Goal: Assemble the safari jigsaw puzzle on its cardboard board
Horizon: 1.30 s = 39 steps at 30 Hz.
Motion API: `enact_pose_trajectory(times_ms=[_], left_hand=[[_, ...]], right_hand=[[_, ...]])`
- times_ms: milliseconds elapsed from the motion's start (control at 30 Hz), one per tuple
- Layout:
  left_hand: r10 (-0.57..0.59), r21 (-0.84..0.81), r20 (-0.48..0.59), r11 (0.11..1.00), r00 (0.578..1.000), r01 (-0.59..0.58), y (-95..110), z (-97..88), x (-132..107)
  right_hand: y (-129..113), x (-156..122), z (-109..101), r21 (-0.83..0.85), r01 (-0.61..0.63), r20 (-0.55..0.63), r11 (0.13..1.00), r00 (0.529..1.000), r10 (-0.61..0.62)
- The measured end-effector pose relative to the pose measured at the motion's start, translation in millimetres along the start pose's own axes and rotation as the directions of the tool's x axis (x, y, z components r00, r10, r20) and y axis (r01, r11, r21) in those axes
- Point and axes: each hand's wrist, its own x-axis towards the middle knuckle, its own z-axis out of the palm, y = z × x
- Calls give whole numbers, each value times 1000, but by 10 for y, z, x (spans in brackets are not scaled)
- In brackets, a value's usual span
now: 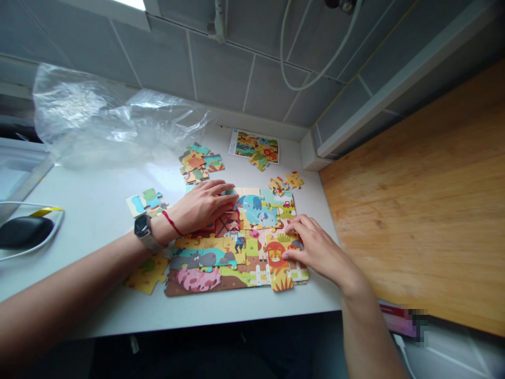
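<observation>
Loose pieces (199,162), plastic bag (106,118) behind on table (98,210); animal puzzle (232,252) nearly whole, left hand (201,206) flat with fingers (221,189) together, right hand (317,250) fingers apart, pressing.

Part-built colourful cardboard jigsaw (236,252) lay near front edge of white tabletop (98,210). Left hand (201,206) flat on its rear left part; right hand (319,250) on its right edge. Heap of loose cardboard pieces (199,162) behind jigsaw. Printed rectangular picture card (255,146) further back, by grey tiled wall (221,73). Crumpled clear plastic bag (110,121) at rear left. Black rounded object (23,231), possibly mouse, far left. Brown wooden board (426,200) right of tabletop.
</observation>
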Motion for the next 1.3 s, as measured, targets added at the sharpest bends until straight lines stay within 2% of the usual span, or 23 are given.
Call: enact_pose_trajectory(times_ms=[400, 767, 1033, 1300], left_hand=[[21, 22, -21, 1000, 1000, -21, -2, 26, -24], [13, -6, -22, 1000, 1000, -13, -7, 33, -32], [32, 35, -18, 999, 999, -31, -21, 41, -34], [34, 45, -1, 998, 999, -34, -14, 23, -27]], right_hand=[[13, 87, -20, -42, -17, 16, 999, 1000, 17], [62, 58, 43, -24, -11, -26, 1000, 1000, 11], [46, 129, -12, -61, 26, -3, 998, 1000, -26], [1, 77, -25, -150, 34, -85, 988, 995, -47]])
